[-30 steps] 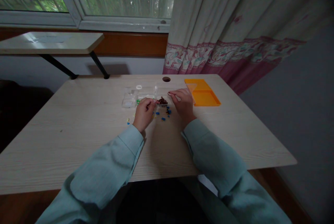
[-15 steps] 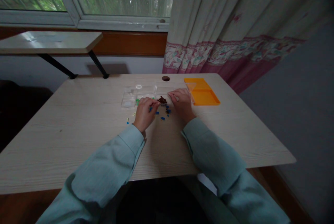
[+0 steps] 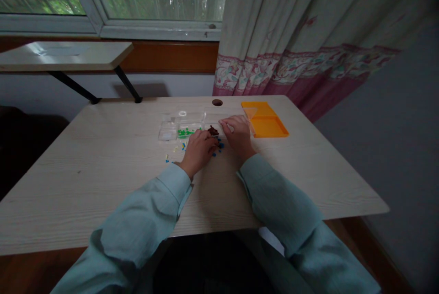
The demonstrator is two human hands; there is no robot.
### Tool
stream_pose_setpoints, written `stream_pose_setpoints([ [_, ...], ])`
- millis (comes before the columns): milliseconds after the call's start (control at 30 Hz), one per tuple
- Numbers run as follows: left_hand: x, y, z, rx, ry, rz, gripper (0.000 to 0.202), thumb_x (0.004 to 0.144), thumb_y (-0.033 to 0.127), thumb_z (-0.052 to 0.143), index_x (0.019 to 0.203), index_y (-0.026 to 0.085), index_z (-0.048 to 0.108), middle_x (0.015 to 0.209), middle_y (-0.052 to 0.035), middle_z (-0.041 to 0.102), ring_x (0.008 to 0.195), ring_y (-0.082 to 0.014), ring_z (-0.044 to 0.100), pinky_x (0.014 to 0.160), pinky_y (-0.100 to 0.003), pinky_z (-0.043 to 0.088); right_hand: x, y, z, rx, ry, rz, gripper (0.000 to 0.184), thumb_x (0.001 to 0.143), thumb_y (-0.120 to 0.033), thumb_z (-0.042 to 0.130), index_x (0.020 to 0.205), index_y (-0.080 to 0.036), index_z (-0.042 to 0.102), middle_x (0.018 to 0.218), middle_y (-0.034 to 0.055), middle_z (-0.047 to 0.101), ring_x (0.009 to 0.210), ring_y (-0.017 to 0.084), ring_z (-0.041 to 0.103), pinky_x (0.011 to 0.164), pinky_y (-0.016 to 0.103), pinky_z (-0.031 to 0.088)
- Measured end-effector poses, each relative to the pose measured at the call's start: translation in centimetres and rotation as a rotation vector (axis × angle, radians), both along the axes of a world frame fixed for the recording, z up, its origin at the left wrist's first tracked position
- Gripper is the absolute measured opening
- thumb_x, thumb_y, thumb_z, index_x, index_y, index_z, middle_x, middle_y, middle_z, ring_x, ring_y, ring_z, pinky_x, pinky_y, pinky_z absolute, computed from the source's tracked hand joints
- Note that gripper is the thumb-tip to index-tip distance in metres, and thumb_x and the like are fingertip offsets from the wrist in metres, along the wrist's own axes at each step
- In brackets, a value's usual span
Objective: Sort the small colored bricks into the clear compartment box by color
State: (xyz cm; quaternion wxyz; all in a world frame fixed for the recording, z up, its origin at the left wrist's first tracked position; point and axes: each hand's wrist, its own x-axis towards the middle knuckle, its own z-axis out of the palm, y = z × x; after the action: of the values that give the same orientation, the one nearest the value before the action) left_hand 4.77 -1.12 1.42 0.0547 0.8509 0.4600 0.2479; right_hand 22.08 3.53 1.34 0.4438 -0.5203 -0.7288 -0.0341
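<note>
A clear compartment box (image 3: 168, 130) lies on the pale wooden table (image 3: 103, 166). Green beads (image 3: 185, 132) fill one compartment and dark brown beads (image 3: 213, 130) another. Loose blue beads (image 3: 220, 146) are scattered on the table in front of the box. My left hand (image 3: 199, 151) rests over the blue beads with its fingers curled down in a pinch; whatever they hold is too small to see. My right hand (image 3: 238, 136) lies at the box's right end, fingers bent and touching its edge beside the brown beads.
An orange tray (image 3: 265, 120) sits to the right of my right hand. A round cable hole (image 3: 216, 102) is behind the box. A second table (image 3: 65, 54) stands under the window at the left. A curtain (image 3: 308, 33) hangs behind the right side.
My left hand has slid right and forward from the green compartment onto the loose blue beads, uncovering the green beads. My right hand has stayed at the box.
</note>
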Motion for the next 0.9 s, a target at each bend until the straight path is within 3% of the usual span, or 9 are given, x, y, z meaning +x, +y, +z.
stream_pose_setpoints([
  [467,0.02,-0.23,0.22,0.005,0.053,-0.011,0.016,0.089,0.028,0.062,0.102,0.025,0.069,0.105,-0.0075,0.059,0.104,-0.0265,0.048,0.086,-0.041,0.039,-0.06,-0.07,0.06,0.008,-0.021,-0.010,0.023,0.094,-0.034,0.056,0.087,-0.022,0.073,0.088,0.0029,0.072,0.089,0.020,0.058,0.086,0.037,0.040],
  [900,0.63,-0.33,0.05,-0.007,0.095,0.037,0.015,0.093,0.024,0.053,0.094,0.018,0.066,0.101,-0.0104,0.061,0.104,-0.0280,0.050,0.088,-0.043,0.040,-0.04,0.01,-0.02,0.013,-0.001,0.013,0.025,0.094,-0.036,0.053,0.085,-0.022,0.073,0.087,0.0043,0.072,0.089,0.021,0.059,0.086,0.039,0.039],
])
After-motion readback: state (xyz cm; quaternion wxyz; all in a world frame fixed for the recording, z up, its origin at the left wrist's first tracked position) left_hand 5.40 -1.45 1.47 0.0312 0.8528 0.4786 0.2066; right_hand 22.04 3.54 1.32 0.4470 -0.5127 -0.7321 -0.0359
